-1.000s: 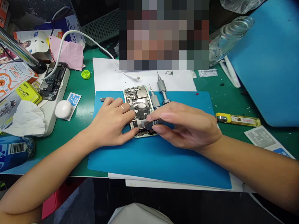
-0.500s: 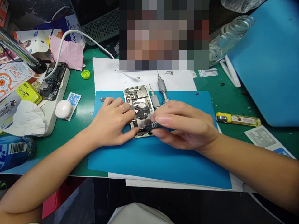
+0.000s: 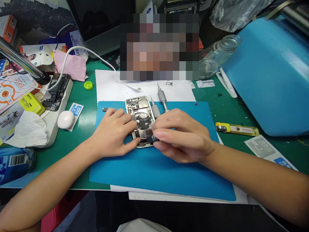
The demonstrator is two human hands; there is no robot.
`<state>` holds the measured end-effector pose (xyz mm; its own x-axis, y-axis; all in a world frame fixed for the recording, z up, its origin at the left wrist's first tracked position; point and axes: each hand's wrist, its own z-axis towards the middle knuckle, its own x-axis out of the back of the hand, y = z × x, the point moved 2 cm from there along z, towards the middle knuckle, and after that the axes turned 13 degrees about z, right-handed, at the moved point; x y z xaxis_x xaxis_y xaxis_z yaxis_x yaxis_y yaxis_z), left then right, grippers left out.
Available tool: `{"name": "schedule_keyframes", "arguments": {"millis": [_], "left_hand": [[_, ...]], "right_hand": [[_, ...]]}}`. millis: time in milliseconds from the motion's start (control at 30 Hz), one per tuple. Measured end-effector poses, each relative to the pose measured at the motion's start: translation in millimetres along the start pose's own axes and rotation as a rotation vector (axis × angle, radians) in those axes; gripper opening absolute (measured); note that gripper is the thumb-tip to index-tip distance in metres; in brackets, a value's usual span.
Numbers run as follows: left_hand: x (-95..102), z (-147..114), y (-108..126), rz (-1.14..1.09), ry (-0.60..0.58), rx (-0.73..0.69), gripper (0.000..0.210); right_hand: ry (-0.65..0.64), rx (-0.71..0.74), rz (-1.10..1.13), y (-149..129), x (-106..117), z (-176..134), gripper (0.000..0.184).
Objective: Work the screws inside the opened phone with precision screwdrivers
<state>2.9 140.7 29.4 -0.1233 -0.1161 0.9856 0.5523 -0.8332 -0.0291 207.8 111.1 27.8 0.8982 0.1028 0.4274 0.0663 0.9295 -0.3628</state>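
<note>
An opened smartphone (image 3: 143,111) lies on the blue mat (image 3: 135,174), its inner parts and a round black patch exposed. My left hand (image 3: 116,132) steadies it, with bent fingers along its left edge and the thumb at its lower end. In my right hand (image 3: 181,137), thumb and fingers are closed on a small dark tool (image 3: 152,138) with a ridged grip. Its front end is over the phone's lower right; most of its body is hidden by the fingers. Two grey precision screwdrivers (image 3: 162,96) lie just right of the phone, partly covered by my right hand.
A white cable (image 3: 91,51) arches across the back left. Another opened phone (image 3: 56,91) rests on a white box at left. A glass jar (image 3: 217,56), a yellow utility knife (image 3: 238,129) and a large blue sheet (image 3: 270,80) are at right. Someone's blurred face is opposite.
The view has tilted up and shifted slightly, so everything sits lower and a little left. Both hands keep nearly the same place and grip on the phone and the tool.
</note>
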Motion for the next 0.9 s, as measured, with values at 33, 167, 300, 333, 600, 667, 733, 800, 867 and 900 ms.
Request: {"name": "schedule_keyframes", "arguments": {"millis": [33,167,300,333,600,667,733,800,867,900], "left_hand": [[0.0,0.0,-0.1,0.0,0.004,-0.003,0.029],[0.3,0.1,-0.4,-0.006,0.014,-0.008,0.029],[0.2,-0.4,-0.9,-0.007,0.001,-0.002,0.03],[0.2,-0.6,-1.1,-0.008,0.002,-0.003,0.03],[0.4,-0.5,-1.8,-0.016,-0.002,-0.001,0.031],[0.5,-0.7,-1.6,-0.013,-0.005,0.003,0.03],[0.3,-1.0,-1.6,-0.012,-0.002,0.003,0.029],[0.0,-1.1,-1.7,-0.011,0.002,0.0,0.029],[-0.3,-1.0,-1.9,-0.008,0.006,0.0,0.029],[-0.3,-0.9,-2.0,-0.008,0.008,0.0,0.03]], "right_hand": [[0.013,-0.01,-0.014,-0.5,0.1,0.0,0.023],[0.005,-0.02,0.027,-2.7,-0.8,2.1,0.026],[-0.003,-0.007,0.017,-3.0,-0.9,2.2,0.024],[-0.002,-0.007,-0.009,-3.0,-0.7,1.5,0.021],[0.004,0.005,-0.005,-6.0,-2.8,2.3,0.025],[0.011,0.008,-0.014,-5.0,-3.3,3.4,0.025],[0.02,0.019,-0.066,-4.3,-2.9,4.2,0.018],[0.028,0.039,-0.106,-4.6,-2.1,5.1,0.013],[0.027,0.052,-0.089,-5.5,-1.8,6.0,0.015],[0.021,0.049,-0.067,-5.8,-2.1,6.4,0.018]]}}
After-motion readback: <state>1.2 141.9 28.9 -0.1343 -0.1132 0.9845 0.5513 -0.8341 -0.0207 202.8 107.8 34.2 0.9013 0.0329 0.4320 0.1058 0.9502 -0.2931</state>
